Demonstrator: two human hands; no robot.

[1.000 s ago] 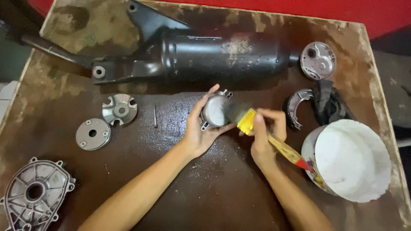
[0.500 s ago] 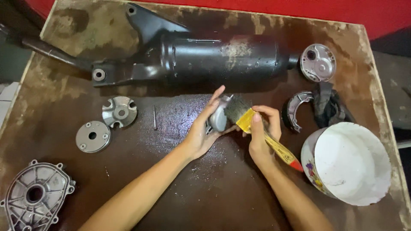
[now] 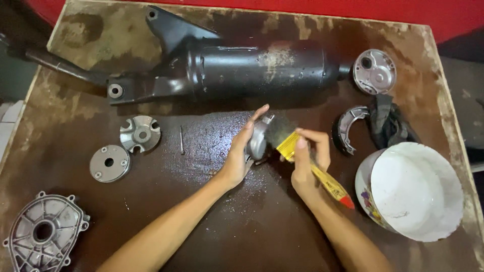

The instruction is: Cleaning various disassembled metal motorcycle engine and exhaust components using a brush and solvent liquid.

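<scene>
My left hand [image 3: 241, 153] holds a small round grey metal part [image 3: 258, 141] on edge above the wet brown table [image 3: 212, 221]. My right hand [image 3: 307, 161] grips a paintbrush [image 3: 315, 171] with a yellow ferrule and a yellow-and-red handle. Its dark bristles press against the face of the metal part. Both hands sit near the middle of the table, just in front of a long black engine housing [image 3: 252, 68].
A white bowl [image 3: 416, 191] stands at the right. Near it lie a curved brake shoe [image 3: 348, 126], a dark rag [image 3: 388, 123] and a round metal cover [image 3: 374, 70]. At the left lie a slotted metal disc [image 3: 140, 133], a flat round plate [image 3: 109, 162], a thin pin [image 3: 181, 139] and a cast cover [image 3: 43, 236].
The metal part has been turned from face-up to on edge in my left hand. The brush has shifted slightly against its face. The other things have not moved.
</scene>
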